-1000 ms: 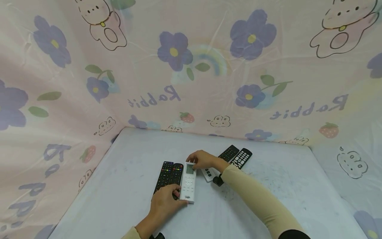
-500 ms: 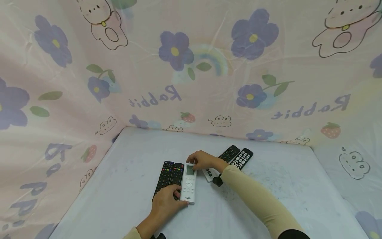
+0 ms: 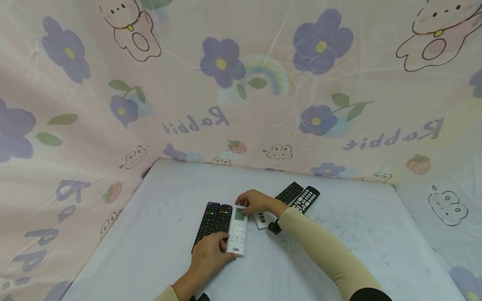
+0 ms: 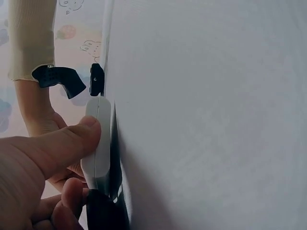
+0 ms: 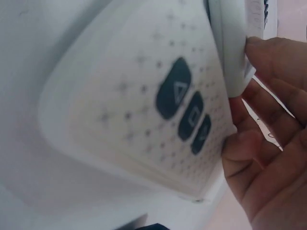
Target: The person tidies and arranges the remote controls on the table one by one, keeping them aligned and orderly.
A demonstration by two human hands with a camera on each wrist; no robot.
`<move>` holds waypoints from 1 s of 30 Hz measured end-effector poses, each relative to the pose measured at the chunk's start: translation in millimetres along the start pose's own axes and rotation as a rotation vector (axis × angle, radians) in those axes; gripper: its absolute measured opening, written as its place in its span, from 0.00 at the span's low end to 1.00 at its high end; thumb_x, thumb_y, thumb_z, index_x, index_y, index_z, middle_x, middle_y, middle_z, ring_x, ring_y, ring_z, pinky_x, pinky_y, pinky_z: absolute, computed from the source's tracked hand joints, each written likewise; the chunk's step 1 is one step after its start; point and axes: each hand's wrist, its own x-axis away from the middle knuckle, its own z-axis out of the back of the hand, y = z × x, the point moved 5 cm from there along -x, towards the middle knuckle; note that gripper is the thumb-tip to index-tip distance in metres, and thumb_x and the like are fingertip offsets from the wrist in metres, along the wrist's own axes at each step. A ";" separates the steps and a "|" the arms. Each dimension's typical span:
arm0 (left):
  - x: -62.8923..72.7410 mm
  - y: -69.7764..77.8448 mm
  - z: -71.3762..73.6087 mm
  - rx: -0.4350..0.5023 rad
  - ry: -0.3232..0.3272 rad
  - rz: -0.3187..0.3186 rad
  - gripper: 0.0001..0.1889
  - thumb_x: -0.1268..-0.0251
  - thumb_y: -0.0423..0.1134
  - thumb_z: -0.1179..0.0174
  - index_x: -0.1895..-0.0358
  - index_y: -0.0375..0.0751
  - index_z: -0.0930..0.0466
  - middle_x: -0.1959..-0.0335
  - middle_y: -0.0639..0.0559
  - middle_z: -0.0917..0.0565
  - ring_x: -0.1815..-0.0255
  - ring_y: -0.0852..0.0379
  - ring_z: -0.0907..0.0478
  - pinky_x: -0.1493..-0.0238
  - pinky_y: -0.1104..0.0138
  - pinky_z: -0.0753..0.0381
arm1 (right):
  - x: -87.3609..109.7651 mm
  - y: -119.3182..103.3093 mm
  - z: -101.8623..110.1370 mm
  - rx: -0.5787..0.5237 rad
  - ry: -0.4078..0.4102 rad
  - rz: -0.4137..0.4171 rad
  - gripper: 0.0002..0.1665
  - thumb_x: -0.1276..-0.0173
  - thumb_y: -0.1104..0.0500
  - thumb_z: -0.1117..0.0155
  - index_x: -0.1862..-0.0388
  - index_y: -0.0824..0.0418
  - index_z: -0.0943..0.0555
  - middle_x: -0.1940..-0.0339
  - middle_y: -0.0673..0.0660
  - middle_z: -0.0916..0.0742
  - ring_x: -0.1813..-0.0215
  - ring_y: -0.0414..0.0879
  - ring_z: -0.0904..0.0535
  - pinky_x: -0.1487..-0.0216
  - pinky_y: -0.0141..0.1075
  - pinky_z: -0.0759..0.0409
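Note:
A white air-conditioner remote (image 3: 237,236) with a grey screen lies on the table, right of two black remotes (image 3: 206,223) placed side by side. My left hand (image 3: 207,253) holds its near end; in the left wrist view the thumb (image 4: 86,134) presses on that end. The left fingertips also lie by the lower part of the black remotes, partly hiding them. With bent fingers, my right hand (image 3: 257,201) pinches the far end beside the screen. In the right wrist view, another white remote (image 5: 139,105) with three dark buttons fills the foreground, close to the right hand.
Behind the right wrist lie two more black remotes, one plain (image 3: 289,193) and one with large white buttons (image 3: 308,198), near the three-button white one, partly covered by the arm. A patterned curtain (image 3: 256,104) surrounds the white table (image 3: 180,184).
The white air-conditioner remote's near end has shifted very slightly left, closer to the black remotes, with my left thumb on it. Both hands otherwise stay in place.

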 end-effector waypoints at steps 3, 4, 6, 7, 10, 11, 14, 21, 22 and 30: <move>0.1 0.6 0.9 -0.004 0.011 -0.013 0.29 0.67 0.54 0.21 0.56 0.48 0.15 0.84 0.69 0.30 0.84 0.69 0.37 0.83 0.73 0.39 | -0.8 -0.6 0.0 0.010 -0.004 0.005 0.19 0.41 0.64 0.31 0.50 0.54 0.17 0.60 0.49 0.14 0.60 0.38 0.22 0.57 0.33 0.21; 0.0 0.6 1.0 -0.005 0.015 -0.017 0.29 0.67 0.53 0.21 0.56 0.48 0.15 0.84 0.69 0.30 0.84 0.70 0.38 0.84 0.73 0.39 | -1.0 -0.8 -0.1 0.010 -0.006 0.005 0.19 0.41 0.64 0.31 0.49 0.54 0.17 0.60 0.49 0.14 0.60 0.38 0.21 0.57 0.32 0.21; 0.0 1.2 1.7 -0.004 0.021 -0.027 0.28 0.67 0.53 0.21 0.56 0.49 0.15 0.84 0.69 0.30 0.84 0.70 0.38 0.84 0.73 0.39 | -1.1 -1.1 0.1 0.004 -0.005 0.003 0.19 0.41 0.64 0.31 0.50 0.54 0.17 0.59 0.49 0.14 0.60 0.39 0.21 0.57 0.33 0.21; 0.0 1.5 1.7 -0.002 0.023 -0.034 0.28 0.67 0.52 0.21 0.57 0.48 0.15 0.84 0.69 0.30 0.84 0.70 0.38 0.84 0.73 0.39 | -1.2 -1.1 0.1 0.000 -0.004 0.002 0.19 0.41 0.64 0.31 0.50 0.54 0.17 0.59 0.49 0.14 0.60 0.39 0.21 0.57 0.33 0.21; -0.4 1.3 0.9 -0.003 0.019 -0.041 0.27 0.67 0.51 0.21 0.57 0.48 0.15 0.84 0.68 0.30 0.84 0.70 0.38 0.84 0.73 0.39 | -0.9 -1.8 0.1 -0.017 -0.004 -0.001 0.19 0.41 0.64 0.31 0.50 0.55 0.16 0.58 0.50 0.14 0.59 0.39 0.21 0.57 0.33 0.21; -0.2 1.4 0.9 -0.002 0.016 -0.043 0.26 0.67 0.51 0.21 0.57 0.48 0.15 0.84 0.68 0.29 0.83 0.70 0.38 0.84 0.73 0.39 | -0.6 -1.9 -0.1 -0.025 -0.005 -0.002 0.19 0.41 0.65 0.31 0.50 0.56 0.16 0.57 0.50 0.14 0.59 0.39 0.21 0.56 0.34 0.20; 0.1 1.6 0.7 -0.006 -0.002 -0.041 0.26 0.66 0.50 0.21 0.57 0.48 0.15 0.83 0.67 0.29 0.82 0.69 0.37 0.83 0.73 0.39 | 0.3 -2.6 1.6 -0.043 0.014 -0.011 0.20 0.41 0.64 0.31 0.48 0.55 0.17 0.55 0.51 0.14 0.58 0.40 0.21 0.56 0.33 0.21; -8.9 8.5 14.5 0.021 -0.032 -0.074 0.24 0.60 0.48 0.23 0.55 0.46 0.16 0.79 0.64 0.25 0.80 0.68 0.35 0.80 0.74 0.36 | 14.9 -5.7 20.7 -0.085 0.179 -0.058 0.20 0.39 0.61 0.32 0.47 0.58 0.19 0.52 0.56 0.16 0.55 0.45 0.21 0.54 0.38 0.21; -12.1 8.7 17.5 0.030 -0.034 -0.081 0.24 0.59 0.48 0.23 0.55 0.47 0.16 0.78 0.64 0.24 0.79 0.68 0.35 0.80 0.74 0.36 | 18.2 -5.6 22.9 -0.081 0.205 -0.067 0.20 0.39 0.61 0.32 0.47 0.58 0.19 0.52 0.56 0.15 0.55 0.45 0.21 0.54 0.38 0.21; -48.6 8.0 39.8 0.087 -0.061 -0.170 0.25 0.52 0.46 0.26 0.48 0.47 0.19 0.64 0.58 0.18 0.66 0.62 0.26 0.67 0.70 0.26 | 51.1 -3.6 27.1 -0.073 0.364 -0.154 0.20 0.41 0.57 0.30 0.50 0.59 0.19 0.54 0.58 0.15 0.58 0.46 0.21 0.56 0.40 0.20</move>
